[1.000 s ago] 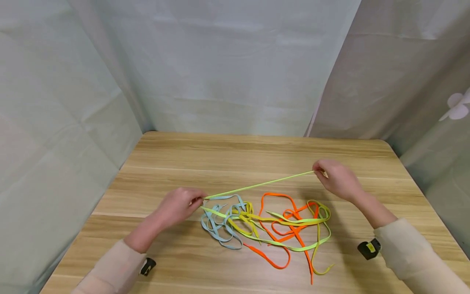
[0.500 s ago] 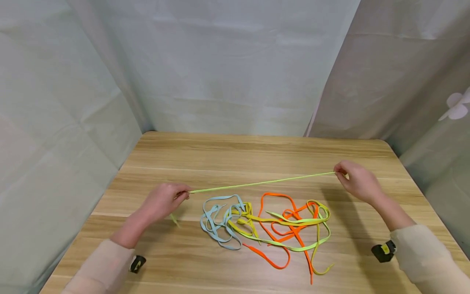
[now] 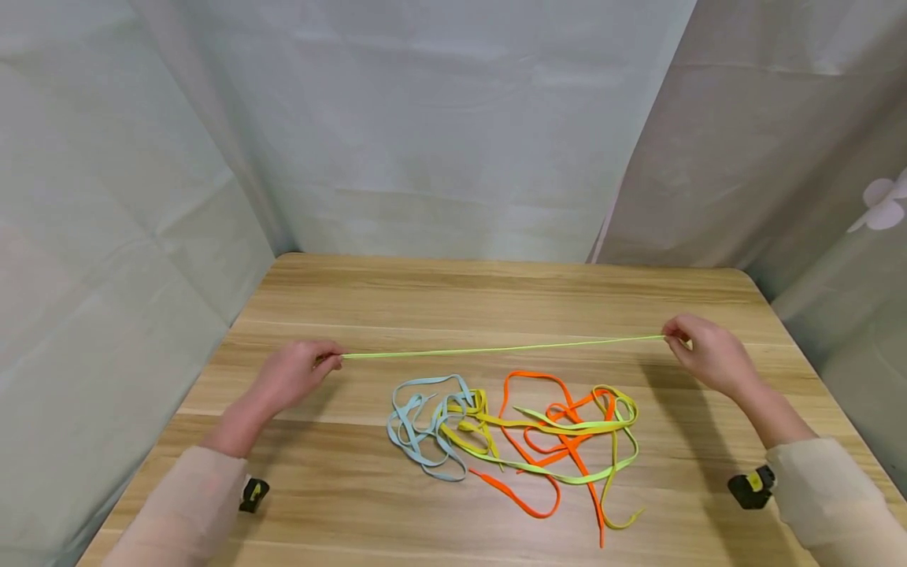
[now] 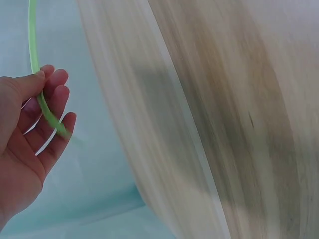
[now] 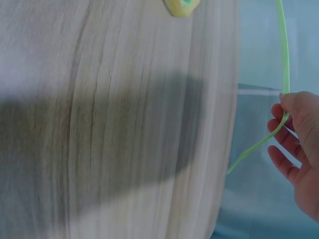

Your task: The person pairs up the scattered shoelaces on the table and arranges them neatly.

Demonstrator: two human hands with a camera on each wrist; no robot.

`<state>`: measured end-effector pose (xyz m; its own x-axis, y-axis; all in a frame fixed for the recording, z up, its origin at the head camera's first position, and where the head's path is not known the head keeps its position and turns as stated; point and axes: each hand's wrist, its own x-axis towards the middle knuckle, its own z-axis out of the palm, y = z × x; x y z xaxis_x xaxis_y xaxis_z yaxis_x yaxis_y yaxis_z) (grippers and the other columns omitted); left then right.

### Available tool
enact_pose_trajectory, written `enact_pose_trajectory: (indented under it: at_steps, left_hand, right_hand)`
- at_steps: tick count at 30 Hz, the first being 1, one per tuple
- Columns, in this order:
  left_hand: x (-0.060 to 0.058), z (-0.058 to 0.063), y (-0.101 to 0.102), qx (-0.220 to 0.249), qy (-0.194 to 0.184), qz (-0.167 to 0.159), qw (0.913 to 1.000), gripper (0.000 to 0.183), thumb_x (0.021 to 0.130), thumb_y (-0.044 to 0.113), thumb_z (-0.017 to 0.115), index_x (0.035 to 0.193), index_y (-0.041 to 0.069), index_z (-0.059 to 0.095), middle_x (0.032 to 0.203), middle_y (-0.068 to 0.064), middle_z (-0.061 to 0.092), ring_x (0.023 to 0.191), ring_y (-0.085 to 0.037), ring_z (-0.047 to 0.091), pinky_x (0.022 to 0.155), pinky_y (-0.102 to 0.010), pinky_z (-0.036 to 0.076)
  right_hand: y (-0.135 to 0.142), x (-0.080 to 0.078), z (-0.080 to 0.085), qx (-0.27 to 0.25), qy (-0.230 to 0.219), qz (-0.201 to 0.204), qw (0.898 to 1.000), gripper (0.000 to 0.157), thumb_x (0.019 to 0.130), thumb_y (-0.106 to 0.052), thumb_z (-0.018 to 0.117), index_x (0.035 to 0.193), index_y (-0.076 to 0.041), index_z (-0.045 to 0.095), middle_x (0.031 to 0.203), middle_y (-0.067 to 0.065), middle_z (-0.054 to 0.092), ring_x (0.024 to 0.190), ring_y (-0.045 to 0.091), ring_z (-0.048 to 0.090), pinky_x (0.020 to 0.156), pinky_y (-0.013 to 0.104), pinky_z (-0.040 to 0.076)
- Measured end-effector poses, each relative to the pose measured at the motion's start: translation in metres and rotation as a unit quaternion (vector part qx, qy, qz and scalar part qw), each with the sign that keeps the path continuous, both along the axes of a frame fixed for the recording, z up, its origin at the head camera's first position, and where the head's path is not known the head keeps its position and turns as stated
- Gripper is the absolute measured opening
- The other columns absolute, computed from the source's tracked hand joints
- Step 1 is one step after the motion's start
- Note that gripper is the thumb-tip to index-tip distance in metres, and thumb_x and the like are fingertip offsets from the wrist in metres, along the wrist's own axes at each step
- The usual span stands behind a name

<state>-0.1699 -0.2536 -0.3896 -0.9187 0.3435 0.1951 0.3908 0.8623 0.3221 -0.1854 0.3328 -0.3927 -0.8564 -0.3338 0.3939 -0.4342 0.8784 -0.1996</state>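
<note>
A light green shoelace (image 3: 496,349) is stretched nearly level between my two hands, raised over the table. My left hand (image 3: 296,374) pinches it between thumb and index finger at the left; in the left wrist view a short tail of the shoelace (image 4: 50,115) lies across the other fingers. At the right my right hand (image 3: 711,354) pinches the other end, and a loose tail of the shoelace (image 5: 256,145) hangs past the fingers in the right wrist view. Nearer me lie a tangled light blue shoelace (image 3: 394,431), an orange one (image 3: 527,508) and a yellow one (image 3: 520,425).
Another light green shoelace (image 3: 574,479) runs through the orange and yellow loops on the wooden table (image 3: 453,295). Pale curtains (image 3: 439,142) hang behind the table and along both sides. A black wrist device (image 3: 751,487) sits by each sleeve.
My hands have moved apart, left hand leftward and up, right hand rightward. The light green shoelace has come clear of the light blue pile and now spans a longer, more level line.
</note>
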Motion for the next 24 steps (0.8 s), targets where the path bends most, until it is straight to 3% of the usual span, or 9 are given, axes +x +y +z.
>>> enact_pose_trajectory:
  at_steps: [4, 11, 17, 24]
  left_hand:
    - [-0.007, -0.002, -0.008, 0.001, 0.005, 0.003, 1.0000, 0.013, 0.085, 0.009, 0.063, 0.095, 0.004, 0.070, 0.079, -0.003, 0.070, 0.065, -0.010, 0.060, 0.054, -0.026, 0.043]
    - [-0.021, -0.004, -0.017, 0.004, -0.014, 0.016, 0.9998, 0.016, 0.087, 0.007, 0.059, 0.099, 0.003, 0.069, 0.081, -0.005, 0.070, 0.064, -0.010, 0.059, 0.053, -0.025, 0.040]
    - [-0.036, -0.008, -0.018, -0.014, -0.021, 0.025, 0.9994, 0.018, 0.089, 0.008, 0.057, 0.102, 0.004, 0.068, 0.084, -0.006, 0.070, 0.065, -0.011, 0.057, 0.058, -0.031, 0.042]
    - [-0.052, -0.017, -0.018, -0.022, -0.024, 0.048, 0.9983, 0.019, 0.091, 0.012, 0.055, 0.103, 0.006, 0.068, 0.090, -0.011, 0.069, 0.072, -0.022, 0.062, 0.063, -0.040, 0.046]
  right_hand:
    - [0.005, 0.001, -0.002, -0.001, -0.001, -0.004, 1.000, 0.014, 0.075, 0.002, 0.068, 0.084, -0.005, 0.060, 0.079, 0.009, 0.063, 0.073, 0.025, 0.060, 0.063, 0.045, 0.049]
    - [0.015, -0.001, -0.007, 0.001, 0.002, -0.006, 1.000, 0.014, 0.074, 0.002, 0.069, 0.084, -0.004, 0.061, 0.080, 0.010, 0.063, 0.074, 0.028, 0.062, 0.062, 0.046, 0.049]
    - [0.021, -0.003, -0.011, 0.002, 0.000, -0.014, 1.000, 0.013, 0.074, 0.003, 0.069, 0.084, -0.004, 0.062, 0.081, 0.011, 0.064, 0.073, 0.029, 0.062, 0.061, 0.046, 0.048]
    - [0.026, -0.008, -0.017, 0.003, -0.009, -0.023, 1.000, 0.013, 0.074, 0.003, 0.068, 0.084, -0.004, 0.062, 0.082, 0.012, 0.064, 0.074, 0.029, 0.061, 0.063, 0.047, 0.047]
